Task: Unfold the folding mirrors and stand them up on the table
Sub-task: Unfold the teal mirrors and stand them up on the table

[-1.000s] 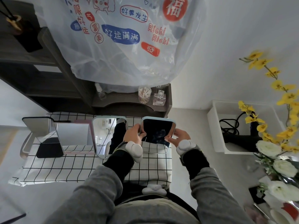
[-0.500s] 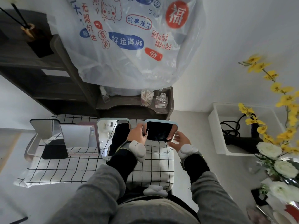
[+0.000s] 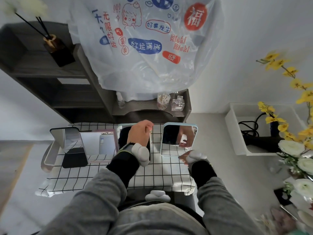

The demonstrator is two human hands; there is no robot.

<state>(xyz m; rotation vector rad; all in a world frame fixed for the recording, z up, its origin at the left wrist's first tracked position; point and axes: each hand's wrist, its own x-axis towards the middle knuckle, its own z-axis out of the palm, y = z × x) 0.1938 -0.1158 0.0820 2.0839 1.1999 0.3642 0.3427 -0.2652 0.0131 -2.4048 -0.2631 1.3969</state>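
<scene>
At centre frame, the blue-framed mirror [image 3: 178,139] stands tilted on the checked desk [image 3: 81,177]. My right hand [image 3: 187,156] loosely steadies its lower corner; my left hand [image 3: 140,134] hovers curled, empty, by the neighbouring mirror [image 3: 122,133].

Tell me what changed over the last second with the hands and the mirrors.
The blue-framed mirror went from held in both hands to standing on the checked cloth. The left hand let go and moved left. The right hand dropped to its lower corner. The three mirrors on the left stayed standing.
</scene>
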